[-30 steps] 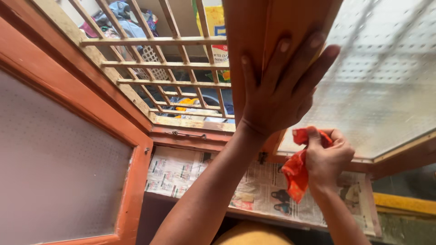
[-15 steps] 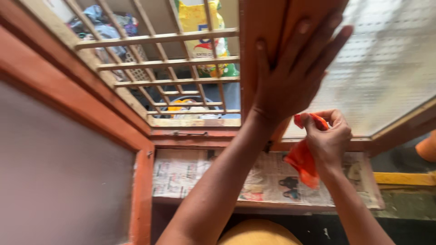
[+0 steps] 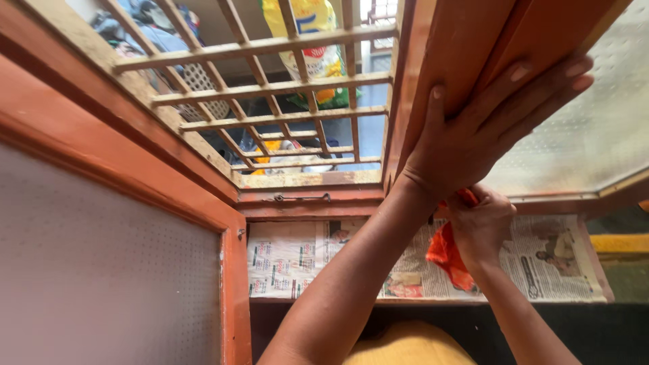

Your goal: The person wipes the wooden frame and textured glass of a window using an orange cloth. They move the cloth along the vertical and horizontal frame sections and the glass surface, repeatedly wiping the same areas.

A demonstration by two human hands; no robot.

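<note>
Orange-painted wooden window shutter frame (image 3: 466,47) with frosted dotted glass, swung open, under the flat left hand (image 3: 473,132), crumpled orange-red cloth (image 3: 447,253) bunched in the right hand (image 3: 480,226), hanging just below the left wrist

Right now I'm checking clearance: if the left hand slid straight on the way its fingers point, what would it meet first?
Probably the frosted glass pane: the left hand lies flat on the orange window frame, fingertips already at its edge.
</note>
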